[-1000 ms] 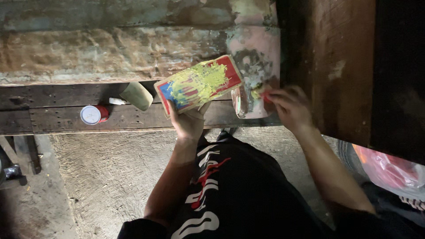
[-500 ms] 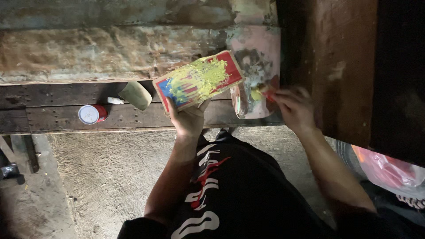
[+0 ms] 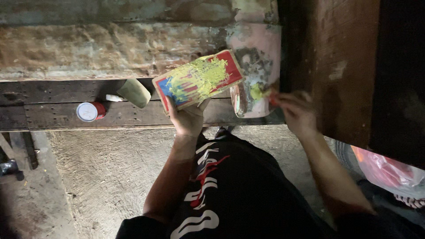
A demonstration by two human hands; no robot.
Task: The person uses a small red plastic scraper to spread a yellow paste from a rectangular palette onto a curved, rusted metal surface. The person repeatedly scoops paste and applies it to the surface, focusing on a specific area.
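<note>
The left hand (image 3: 188,118) is raised, wrist straight, fingers closed under a tilted red-and-blue board (image 3: 198,79) smeared with yellow-green putty. The right hand (image 3: 297,111) reaches forward, fingers pinched on a small tool (mostly hidden) touching the pink patched panel (image 3: 256,53).

A single head-worn view is given, aimed steeply down from above the person's lap. The weathered wooden beam (image 3: 88,110) is seen close across the upper frame, the rough concrete floor (image 3: 102,177) filling the lower left.
</note>
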